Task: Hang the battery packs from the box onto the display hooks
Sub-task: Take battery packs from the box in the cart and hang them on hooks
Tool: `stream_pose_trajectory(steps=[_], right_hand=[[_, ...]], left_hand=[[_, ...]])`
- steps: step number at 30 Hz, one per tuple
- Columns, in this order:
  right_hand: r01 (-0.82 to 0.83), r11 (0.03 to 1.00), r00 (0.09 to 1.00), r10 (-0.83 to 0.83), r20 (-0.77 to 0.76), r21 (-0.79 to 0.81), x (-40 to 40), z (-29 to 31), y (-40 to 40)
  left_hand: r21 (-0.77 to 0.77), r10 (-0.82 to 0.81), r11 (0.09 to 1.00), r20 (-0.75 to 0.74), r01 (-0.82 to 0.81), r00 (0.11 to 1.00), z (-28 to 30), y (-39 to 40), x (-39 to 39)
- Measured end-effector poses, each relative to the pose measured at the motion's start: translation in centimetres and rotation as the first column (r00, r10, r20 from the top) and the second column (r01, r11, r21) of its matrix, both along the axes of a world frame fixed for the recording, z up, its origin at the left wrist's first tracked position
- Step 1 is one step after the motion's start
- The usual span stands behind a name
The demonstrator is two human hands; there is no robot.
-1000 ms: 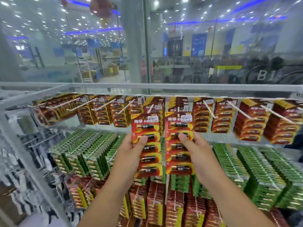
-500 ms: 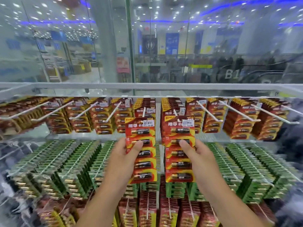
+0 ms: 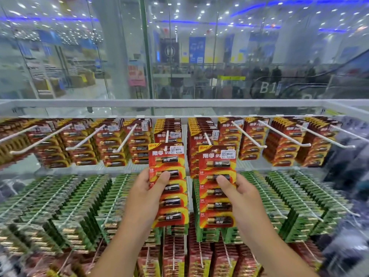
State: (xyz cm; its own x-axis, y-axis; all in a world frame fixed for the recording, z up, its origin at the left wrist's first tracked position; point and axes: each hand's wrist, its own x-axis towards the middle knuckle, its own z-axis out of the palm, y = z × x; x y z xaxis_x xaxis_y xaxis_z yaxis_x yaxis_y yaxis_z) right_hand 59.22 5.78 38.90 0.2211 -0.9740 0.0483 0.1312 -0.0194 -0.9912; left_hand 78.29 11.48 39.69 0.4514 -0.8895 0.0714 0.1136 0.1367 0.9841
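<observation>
**Two packs up at the top row, neither hooked yet**

At the top row of the rack, both hands held a red pack each, side by side, just below two centre hooks. Left hand (image 3: 146, 193) gripped the left pack (image 3: 168, 183): thumb pressed on the front near the second battery, fingers curled behind. Right hand (image 3: 240, 193) gripped the right pack (image 3: 217, 185) the same way, thumb on the front.

Progress, as a judgement:
- Top row (image 3: 111, 144) was already well stocked with red packs on most hooks, so much of the hanging looked done.
- Left centre hook (image 3: 167, 136) and right centre hook (image 3: 207, 139) each carried a stack, with their tips sticking out above the held packs.
- Held packs' top edges sat just under those tips; couldn't tell whether either hang hole had caught. I'd call both not yet hung.
- Box wasn't in view, so what's left to hang was unknown.

Pack look: tall red-and-yellow card, five batteries stacked crosswise in blisters, white price sticker top right reading 12.00. Both roughly upright, left one tilted slightly. Flat and stiff-looking, should slide on easily once the hole lines up.

Below: green packs (image 3: 75, 202) filled the middle row, more red ones (image 3: 173, 254) the bottom.
</observation>
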Motion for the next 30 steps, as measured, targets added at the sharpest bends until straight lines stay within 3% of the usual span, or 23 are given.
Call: stream_pose_trajectory(steps=[17,25,30], right_hand=[[0.068,0.997,0.993,-0.064,-0.102,0.036,2.1,-0.3,-6.7],[0.108,0.994,0.991,-0.106,-0.080,0.015,3.9,-1.8,-10.5],[0.197,0.980,0.976,-0.198,-0.092,-0.017,4.0,-2.7,-10.4]], left_hand=[[0.086,0.038,0.996,0.010,-0.038,0.999,-0.7,-5.8,2.6],[0.078,0.089,0.991,0.191,-0.106,0.978,-1.6,-10.6,4.4],[0.058,0.211,0.970,0.277,-0.235,0.938,-3.0,-10.5,5.1]])
